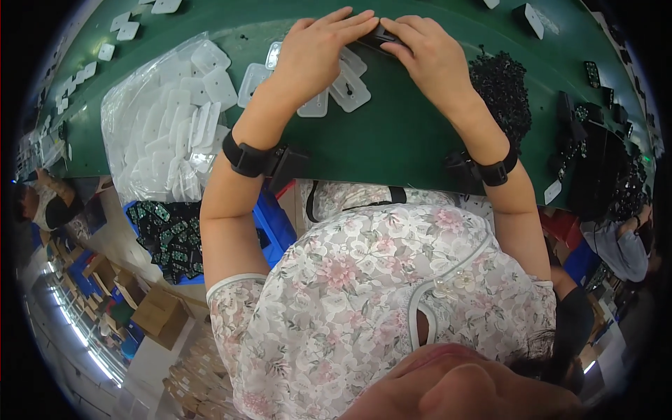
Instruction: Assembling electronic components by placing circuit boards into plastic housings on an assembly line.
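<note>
Both hands meet at the far middle of the green table on a small dark rectangular part (379, 36). My right hand (432, 59) grips its right side between thumb and fingers. My left hand (311, 56) presses its fingertips against the left end, partly covering the part. Several flat white plates with rounded corners (348, 89) lie beneath and beside my left hand, some bearing small dark pieces. To the right of my right wrist is a heap of tiny black parts (502, 94).
A clear plastic bag of white plates (157, 129) lies on the left of the green table (392, 143). Below it stands a blue crate (274, 220) near black-and-green pieces (168, 234). Dark parts (595, 164) crowd the right edge. Other people sit at both sides.
</note>
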Available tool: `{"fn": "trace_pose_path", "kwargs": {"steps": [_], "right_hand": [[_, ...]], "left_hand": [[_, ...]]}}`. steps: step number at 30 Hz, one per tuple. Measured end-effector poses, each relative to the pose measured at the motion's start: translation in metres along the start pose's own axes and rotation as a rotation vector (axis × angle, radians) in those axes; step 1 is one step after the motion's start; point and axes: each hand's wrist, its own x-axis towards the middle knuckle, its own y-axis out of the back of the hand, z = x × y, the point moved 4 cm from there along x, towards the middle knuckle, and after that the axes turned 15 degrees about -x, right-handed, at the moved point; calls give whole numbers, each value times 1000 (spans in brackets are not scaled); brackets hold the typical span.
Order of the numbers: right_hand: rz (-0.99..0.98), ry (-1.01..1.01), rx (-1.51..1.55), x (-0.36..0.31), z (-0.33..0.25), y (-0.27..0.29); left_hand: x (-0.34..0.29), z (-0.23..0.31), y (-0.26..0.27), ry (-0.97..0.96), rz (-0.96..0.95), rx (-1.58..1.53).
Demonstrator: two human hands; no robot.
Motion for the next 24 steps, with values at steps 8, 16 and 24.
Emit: {"fn": "trace_pose_path", "kwargs": {"steps": [8, 16, 24], "right_hand": [[68, 12, -63, -1, -10, -1], [-15, 7, -95, -2, -19, 2], [-278, -182, 394, 11, 17, -4]], "left_hand": [[4, 9, 11, 82, -116, -111], [-13, 5, -3, 12, 64, 2], [2, 30, -14, -54, 149, 256]]}}
